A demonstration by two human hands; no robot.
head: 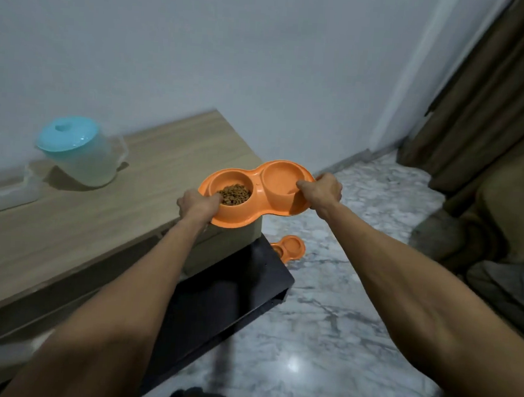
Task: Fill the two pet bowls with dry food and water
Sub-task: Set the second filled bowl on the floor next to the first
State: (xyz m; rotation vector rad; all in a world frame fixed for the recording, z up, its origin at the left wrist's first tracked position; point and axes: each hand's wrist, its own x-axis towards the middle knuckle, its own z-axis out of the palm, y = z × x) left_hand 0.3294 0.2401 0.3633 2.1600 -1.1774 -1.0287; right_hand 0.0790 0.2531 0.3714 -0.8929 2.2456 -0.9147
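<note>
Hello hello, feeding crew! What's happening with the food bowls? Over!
Both hands, left and right, grip the orange plastic double pet bowl. Brown dry kibble in left cup; right cup unclear. Second orange bowl on the floor below.

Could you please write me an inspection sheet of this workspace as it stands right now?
Surface: wooden cabinet top, with a dark lower panel beside it.
Job's things: orange double bowl held in the air; dry food in its left cup, right cup looks without food; a second orange bowl on the marble floor.
Clutter: pitcher with blue lid; a blurred clear plastic item at far left.
Grippers: left hand and right hand each grip an end of the bowl.
Cables: nothing seen.
Surroundings: white wall, brown curtain.
</note>
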